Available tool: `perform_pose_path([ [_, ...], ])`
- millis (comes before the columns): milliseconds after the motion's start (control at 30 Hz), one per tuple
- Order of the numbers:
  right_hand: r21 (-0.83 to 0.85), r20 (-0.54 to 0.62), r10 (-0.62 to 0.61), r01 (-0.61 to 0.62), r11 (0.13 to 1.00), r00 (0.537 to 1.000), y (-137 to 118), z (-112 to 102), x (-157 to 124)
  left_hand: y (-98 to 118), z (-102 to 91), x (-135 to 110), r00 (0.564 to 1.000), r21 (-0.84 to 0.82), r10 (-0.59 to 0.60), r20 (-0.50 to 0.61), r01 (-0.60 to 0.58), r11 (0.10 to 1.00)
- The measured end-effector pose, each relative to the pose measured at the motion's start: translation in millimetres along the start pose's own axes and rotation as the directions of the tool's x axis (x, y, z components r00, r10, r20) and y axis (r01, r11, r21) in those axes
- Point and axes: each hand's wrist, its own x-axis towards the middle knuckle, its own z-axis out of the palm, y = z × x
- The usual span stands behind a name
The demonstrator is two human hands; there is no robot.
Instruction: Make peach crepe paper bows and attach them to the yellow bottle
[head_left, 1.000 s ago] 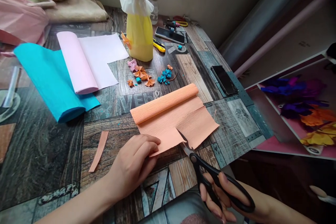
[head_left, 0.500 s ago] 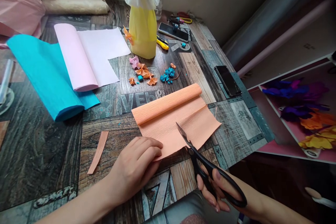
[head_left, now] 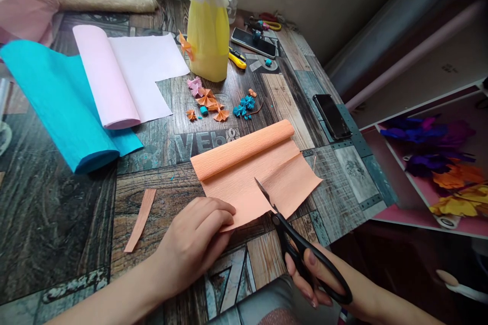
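A partly unrolled roll of orange crepe paper (head_left: 246, 155) lies in front of me, its loose edge toward my body. My left hand (head_left: 202, 223) pinches that edge near its left corner. In my right hand (head_left: 308, 274) are black-handled scissors (head_left: 280, 221), thumb and fingers in the loops. Their blades are at the paper's near edge, the upper blade showing over the sheet and the lower one hidden beneath it. A narrow cut strip of orange paper (head_left: 140, 221) rests on the table left of my left hand.
Blue (head_left: 64, 106) and pink (head_left: 107, 78) crepe paper rolls lie at the left. Beyond the orange roll are small folded paper flowers (head_left: 208, 99), a yellow paper-dressed bottle (head_left: 208, 43), a yellow cutter (head_left: 237, 58) and two phones, one (head_left: 331, 117) near the right table edge.
The scissors' handles have come slightly closer together, with the blades still at the paper's edge. My left hand stays on the paper. The view has shifted a little.
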Motion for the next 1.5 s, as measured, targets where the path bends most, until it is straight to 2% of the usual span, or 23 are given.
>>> perform_pose_path([
  [733, -0.032, 0.011, -0.026, 0.026, 0.999, 1.0, 7, -5, -1, 0, 0.5, 0, 1.0, 0.014, -0.004, 0.002, 0.004, 1.0],
  [1133, -0.048, -0.013, 0.04, -0.041, 0.998, 0.999, -2, -1, -1, 0, 0.7, 1, 1.0, 0.031, -0.001, -0.015, 0.002, 1.0],
  [1500, -0.062, -0.016, -0.018, 0.017, 0.998, 1.0, -4, 0, -2, 0, 1.2, 0, 1.0, 0.006, -0.006, 0.008, 0.006, 1.0],
])
